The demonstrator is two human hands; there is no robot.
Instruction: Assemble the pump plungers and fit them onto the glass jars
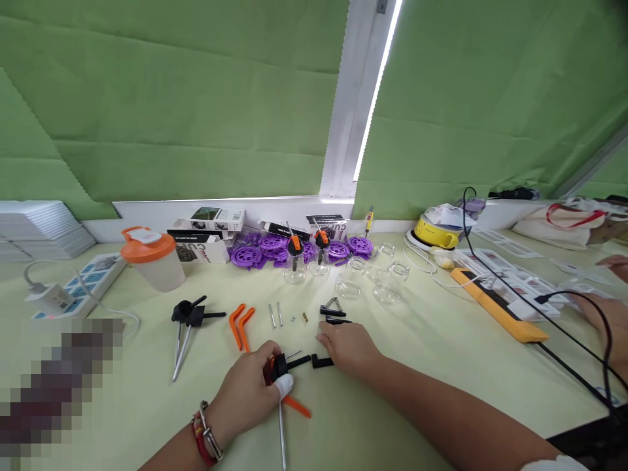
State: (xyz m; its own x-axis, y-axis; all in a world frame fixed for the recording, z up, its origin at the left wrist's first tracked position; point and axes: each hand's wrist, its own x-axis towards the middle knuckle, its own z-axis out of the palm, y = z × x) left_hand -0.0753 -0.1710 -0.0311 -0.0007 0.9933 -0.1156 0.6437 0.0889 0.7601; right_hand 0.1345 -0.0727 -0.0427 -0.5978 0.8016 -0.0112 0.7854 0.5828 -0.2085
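My left hand (pixel 248 392) grips a partly built tool (pixel 283 379): a black body with an orange lever and a metal rod that points toward me. A white cot covers one fingertip. My right hand (pixel 347 345) rests palm down on the pale green table (pixel 422 366), fingers over a small black L-shaped part (pixel 321 361). Just beyond its fingertips lie a black piece (pixel 337 320) and a spring (pixel 333 305). Two orange levers (pixel 241 324), two metal pins (pixel 275 314) and tiny brass bits (pixel 305 317) lie ahead. A finished black tool with metal legs (pixel 189 320) lies to the left.
Purple wheels (pixel 275 250), small boxes (pixel 210 226), glass jars (pixel 387 278) and an orange-lidded cup (pixel 152 258) line the far side. A power strip (pixel 93 275) sits at left, an orange one (pixel 498 306) with black cables at right. Another person's hands (pixel 611 314) work at far right.
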